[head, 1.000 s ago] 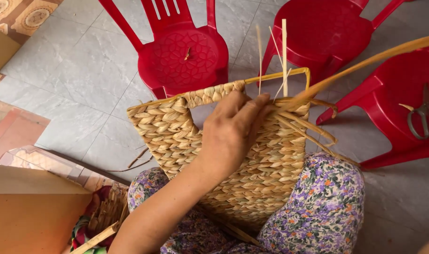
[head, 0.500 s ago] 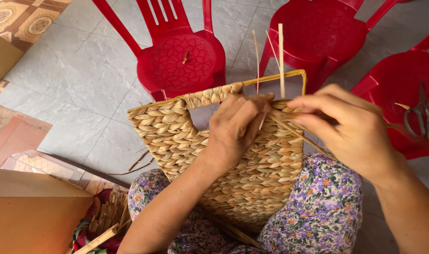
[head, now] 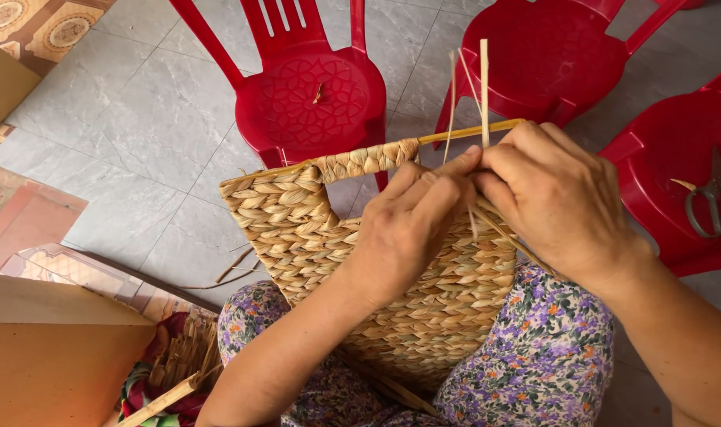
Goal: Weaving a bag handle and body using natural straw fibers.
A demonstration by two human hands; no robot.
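Head view: tan woven straw basket (head: pixel 376 261) rests on the person's lap, propped on floral-print trousers (head: pixel 534 364). Left hand (head: pixel 412 225) lies w/ fingers curled over the basket's top edge, pinching pale straw strands (head: pixel 482 79) that stick upright. Right hand (head: pixel 554 198) is closed on the same strands, touching the left. Far side: red plastic chairs (head: pixel 317 103). Far right chair holds metal scissors (head: pixel 712 202). Near left: brown cardboard box (head: pixel 52 364).
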